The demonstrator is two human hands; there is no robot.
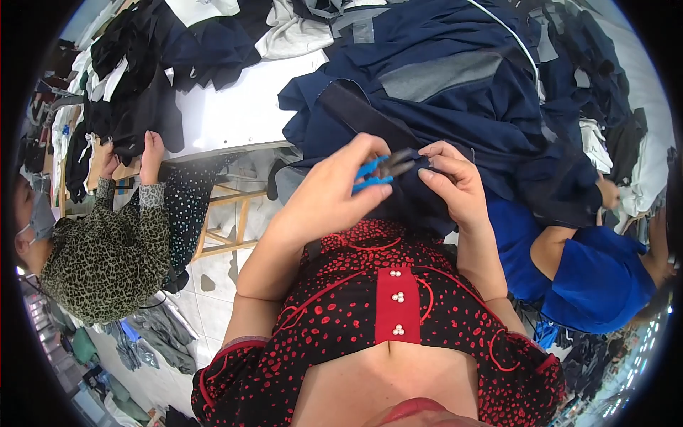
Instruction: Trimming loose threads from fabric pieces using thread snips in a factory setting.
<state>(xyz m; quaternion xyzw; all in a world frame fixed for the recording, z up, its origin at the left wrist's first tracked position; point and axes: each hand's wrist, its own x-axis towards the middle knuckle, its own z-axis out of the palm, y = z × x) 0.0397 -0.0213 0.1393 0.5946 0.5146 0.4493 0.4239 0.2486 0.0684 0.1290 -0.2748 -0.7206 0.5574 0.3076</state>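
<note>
Navy-blue fabric garment (462,117), large and rumpled, here it is, heaped along the front edge of the white flat-topped table (235,117) and hanging over that edge toward the wearer's lap. An oblong grey cloth panel (441,77) shows on its upper folds, and a thin white cord (525,53) curves along its far right.

Now the hands! The left hand (331,188) is curled around small blue-handled metal snips (372,174), fingers wrapped on the handles, blades pointing right, toward the other hand. The right hand (459,178) is nearly closed, thumb and fingertips pinching a fold of the navy garment just beyond the table's front edge. Whether the blade tips touch the fabric is hard to say; they look slightly blurred.

Over at the table's left end, a co-worker in a leopard-print top (107,249) has both hands at black cloth pieces (142,107). Light grey crumpled cloth (295,32) sits toward the far edge. On the right, another co-worker in bright blue (597,277) leans close beside dark fabric.
</note>
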